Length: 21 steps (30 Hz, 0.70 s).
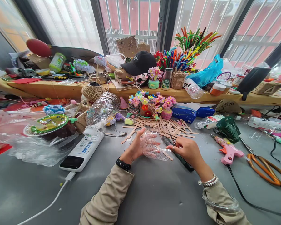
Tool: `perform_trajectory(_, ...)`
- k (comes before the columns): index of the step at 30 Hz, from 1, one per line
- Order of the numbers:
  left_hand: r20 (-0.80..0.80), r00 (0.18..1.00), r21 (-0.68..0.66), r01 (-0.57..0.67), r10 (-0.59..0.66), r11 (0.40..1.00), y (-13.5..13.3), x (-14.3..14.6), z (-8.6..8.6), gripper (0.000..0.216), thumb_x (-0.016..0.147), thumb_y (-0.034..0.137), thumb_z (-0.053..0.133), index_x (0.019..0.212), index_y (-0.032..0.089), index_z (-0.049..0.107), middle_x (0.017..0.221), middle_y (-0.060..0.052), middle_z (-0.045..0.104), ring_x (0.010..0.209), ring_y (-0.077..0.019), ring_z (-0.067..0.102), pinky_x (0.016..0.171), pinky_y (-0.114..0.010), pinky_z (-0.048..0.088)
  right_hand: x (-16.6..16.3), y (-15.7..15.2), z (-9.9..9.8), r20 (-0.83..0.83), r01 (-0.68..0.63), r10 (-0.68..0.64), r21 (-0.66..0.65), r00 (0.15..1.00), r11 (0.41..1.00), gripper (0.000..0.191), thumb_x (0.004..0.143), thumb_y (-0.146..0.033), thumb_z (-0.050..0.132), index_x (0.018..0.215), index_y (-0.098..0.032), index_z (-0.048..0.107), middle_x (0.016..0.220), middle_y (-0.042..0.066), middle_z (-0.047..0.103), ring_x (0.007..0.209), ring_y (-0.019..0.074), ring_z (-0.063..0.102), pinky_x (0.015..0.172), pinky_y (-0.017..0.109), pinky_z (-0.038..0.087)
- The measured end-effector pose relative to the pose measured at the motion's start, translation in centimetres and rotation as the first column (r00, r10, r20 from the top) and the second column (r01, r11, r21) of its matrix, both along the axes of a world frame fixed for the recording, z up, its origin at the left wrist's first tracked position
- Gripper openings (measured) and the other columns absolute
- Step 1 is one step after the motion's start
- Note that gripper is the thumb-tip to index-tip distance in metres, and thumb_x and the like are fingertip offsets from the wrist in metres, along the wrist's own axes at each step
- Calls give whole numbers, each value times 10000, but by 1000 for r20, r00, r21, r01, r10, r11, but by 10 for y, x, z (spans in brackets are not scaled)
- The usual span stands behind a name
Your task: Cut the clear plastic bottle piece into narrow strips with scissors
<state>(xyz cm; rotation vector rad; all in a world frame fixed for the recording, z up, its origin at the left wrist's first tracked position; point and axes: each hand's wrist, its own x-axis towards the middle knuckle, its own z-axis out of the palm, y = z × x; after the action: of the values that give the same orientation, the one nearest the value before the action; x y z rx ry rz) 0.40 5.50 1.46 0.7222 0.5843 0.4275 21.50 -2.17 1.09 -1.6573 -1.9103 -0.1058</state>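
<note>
My left hand (pixel 136 147) holds a clear, ridged plastic bottle piece (pixel 152 147), its fingers showing through the plastic. Close to its right side, my right hand (pixel 186 150) is closed around a slim, pointed metal tool (pixel 170 135), whose exact kind I cannot make out. Beneath the right hand lies a long dark tool (pixel 184 161), partly covered by the fingers. Wooden craft sticks (pixel 172 127) are heaped just beyond both hands, and one stick (pixel 168 155) lies beside the plastic.
To the left are a white power bank (pixel 83 151) with a cable and a lidded bowl (pixel 49 125) in plastic wrapping. A pink glue gun (pixel 229 150) and large scissors (pixel 264 165) lie at right. Behind, a shelf (pixel 131 92) carries a black cap (pixel 140 62) and pipe cleaners (pixel 178 61).
</note>
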Motion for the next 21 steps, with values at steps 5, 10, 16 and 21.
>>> perform_trajectory(5,4,1000,-4,8,-8,1000,0,0,0,704,750,665,370,1171,115,501,993,-180,635,797,-326,651,643,-406,476,0,0,0,0,1,-1,-1,1000,1000,619,793,-717,318,463,-198,394,485,0,468,482,115,386,488,249,233)
perform_trajectory(10,-11,1000,-9,6,-6,1000,0,0,1,693,757,660,356,1158,114,501,991,-175,633,795,-324,651,643,-406,478,0,0,0,-12,0,0,-9,1000,1000,628,779,-735,305,463,-197,369,476,-5,451,481,114,373,491,250,231)
perform_trajectory(16,-17,1000,4,-8,8,1000,0,1,1,682,753,656,369,1142,112,507,1014,-183,621,797,-316,646,648,-412,484,-1,-1,3,-67,-9,4,-69,998,998,597,761,-722,381,472,-199,380,480,-12,442,480,114,383,485,239,249)
perform_trajectory(21,1,1000,10,-8,8,1000,-1,0,0,683,750,652,386,1149,111,504,1028,-187,618,798,-313,641,671,-439,487,-2,-1,5,-121,22,-32,-85,992,996,593,766,-700,398,450,-199,363,462,-13,432,471,111,376,482,240,252)
